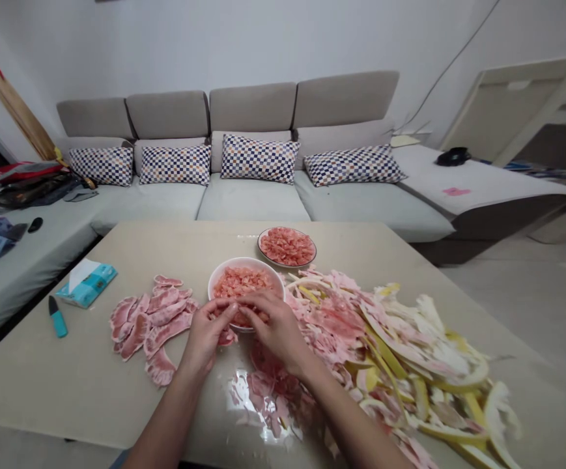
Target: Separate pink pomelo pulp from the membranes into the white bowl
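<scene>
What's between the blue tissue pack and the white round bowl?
In the head view, a loose pile of pink, crescent-shaped fruit segments lies between them.

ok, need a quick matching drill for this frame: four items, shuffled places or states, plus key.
1 knife
2 plate
3 bowl
4 peel heap

A partly hidden by left hand and right hand
B spread to the right of both hands
C turquoise-handled, on table's left side
D near table's far edge, holding pink pieces

Pairs: 1-C, 2-D, 3-A, 4-B
</scene>
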